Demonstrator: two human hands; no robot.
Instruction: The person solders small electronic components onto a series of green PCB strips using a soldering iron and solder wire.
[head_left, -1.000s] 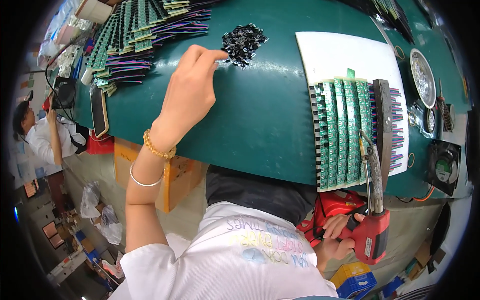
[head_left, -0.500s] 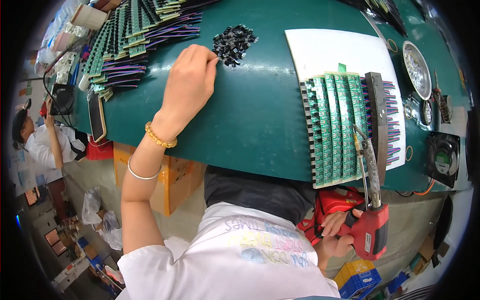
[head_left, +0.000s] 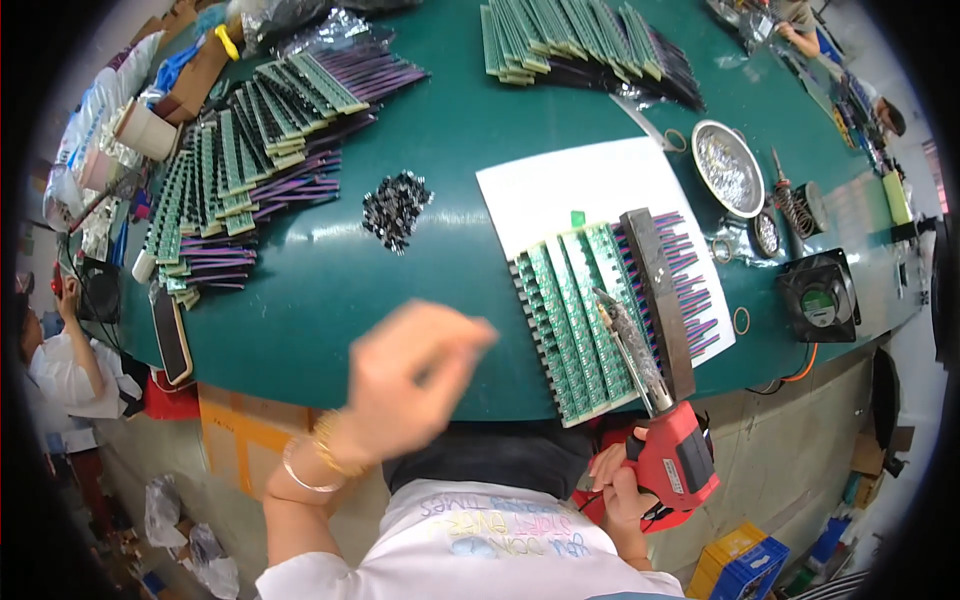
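Note:
My left hand [head_left: 415, 375], smeared by motion, hovers over the near part of the table, left of the green circuit boards. Its thumb and forefinger look pressed together; whatever they pinch is too small to make out. My right hand [head_left: 622, 478] grips a red soldering gun [head_left: 678, 460] at the near table edge. The gun's metal tip points up across the row of green circuit boards [head_left: 575, 320]. Black connectors line the boards' left edge. A dark metal bar [head_left: 657, 300] lies across their wires on a white sheet [head_left: 570, 185]. Small black connectors form a pile [head_left: 397, 210] farther left.
Stacked wired boards [head_left: 225, 165] fan out at the far left, with more boards [head_left: 580, 40] at the back. A metal bowl [head_left: 728, 168], coiled soldering-iron stand [head_left: 795, 210] and black fan [head_left: 818, 295] stand right. A phone [head_left: 170, 335] lies left. Other people work at both sides.
My left hand has moved from beside the connector pile toward me and right, nearer the boards. My right hand still holds the soldering gun. The whole view has shifted, showing more of the table's back.

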